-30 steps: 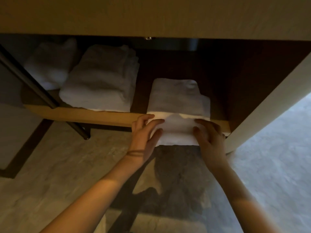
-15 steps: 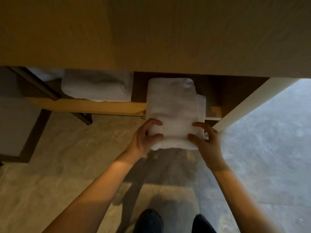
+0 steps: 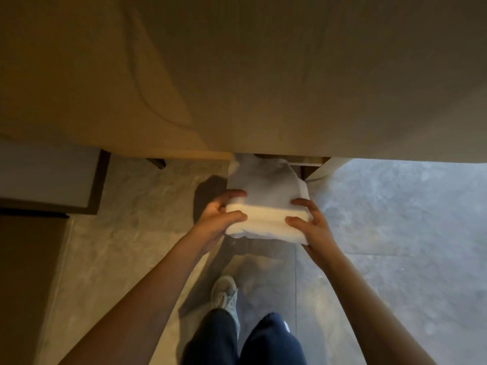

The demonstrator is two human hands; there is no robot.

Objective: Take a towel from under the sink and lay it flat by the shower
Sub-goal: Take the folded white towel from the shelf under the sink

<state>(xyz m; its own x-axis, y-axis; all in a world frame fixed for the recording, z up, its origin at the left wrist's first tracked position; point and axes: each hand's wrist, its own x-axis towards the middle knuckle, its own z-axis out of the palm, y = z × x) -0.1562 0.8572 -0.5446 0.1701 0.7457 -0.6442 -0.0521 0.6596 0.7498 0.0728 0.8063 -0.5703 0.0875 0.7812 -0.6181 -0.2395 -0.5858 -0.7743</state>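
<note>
Left hand [image 3: 218, 219] and right hand [image 3: 311, 227] are each gripping a near corner of the folded white towel [image 3: 266, 196], fingers curling round its edge; its far end is disappearing under the counter [image 3: 263, 88], which is hiding the space beneath the sink.

We're looking steeply down from the head, close above left hand [image 3: 218, 219] and right hand [image 3: 315, 229], counter [image 3: 263, 75] beyond them.

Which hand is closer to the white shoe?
Left. The left hand grips the towel directly above the shoe; the right hand grips its other edge, farther right.
</note>
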